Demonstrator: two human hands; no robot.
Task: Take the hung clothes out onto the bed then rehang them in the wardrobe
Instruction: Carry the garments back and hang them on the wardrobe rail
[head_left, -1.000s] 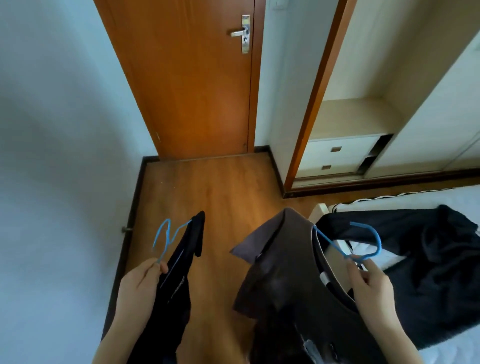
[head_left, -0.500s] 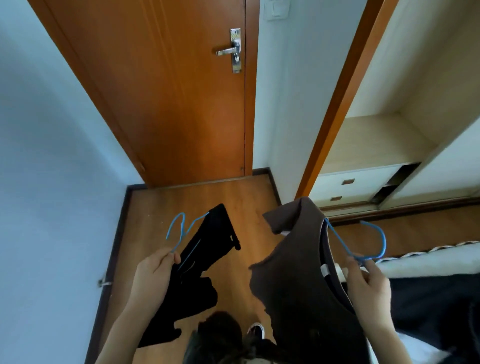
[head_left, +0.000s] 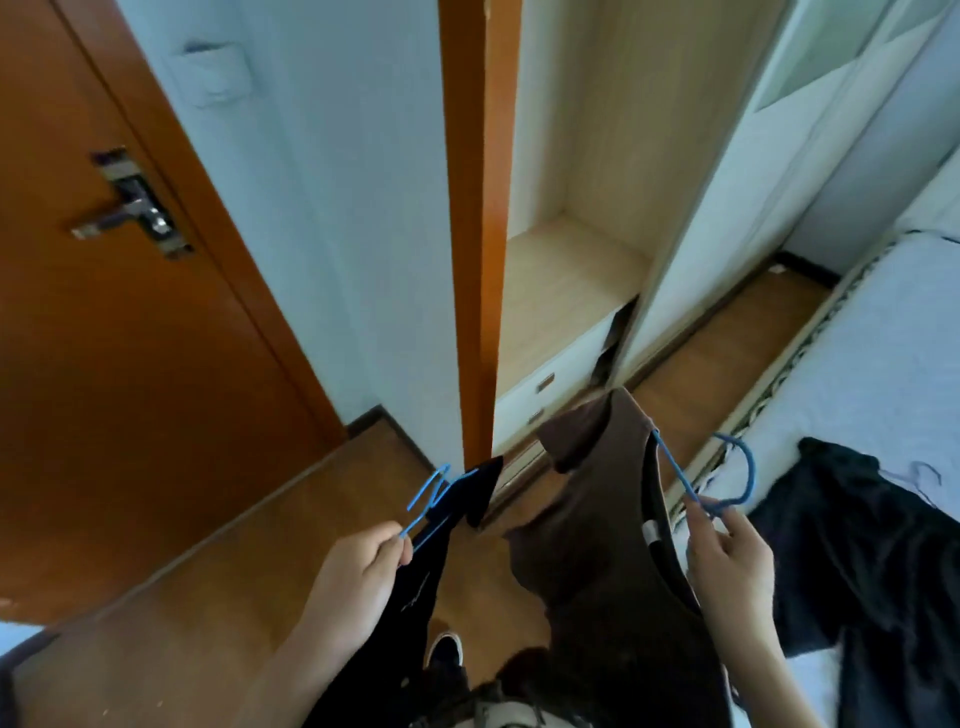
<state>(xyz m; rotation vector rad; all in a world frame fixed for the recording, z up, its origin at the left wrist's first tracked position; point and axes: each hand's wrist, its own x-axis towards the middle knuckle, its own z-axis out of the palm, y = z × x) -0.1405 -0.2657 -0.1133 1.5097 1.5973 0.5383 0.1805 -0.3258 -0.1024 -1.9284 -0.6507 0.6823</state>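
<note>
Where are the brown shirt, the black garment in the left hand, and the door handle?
brown shirt (head_left: 597, 519): head view, front panel below the collar.
black garment (head_left: 431, 561): head view, fabric hanging beside the left hand (head_left: 358, 582).
door handle (head_left: 111, 218): head view, middle of the metal lever.

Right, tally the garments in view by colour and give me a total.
Black, on a blue hanger in the left hand: 1, the black garment
Brown, on a blue hanger in the right hand: 1, the brown top
Dark, lying on the bed: 1, the dark garment
Total: 3
</note>
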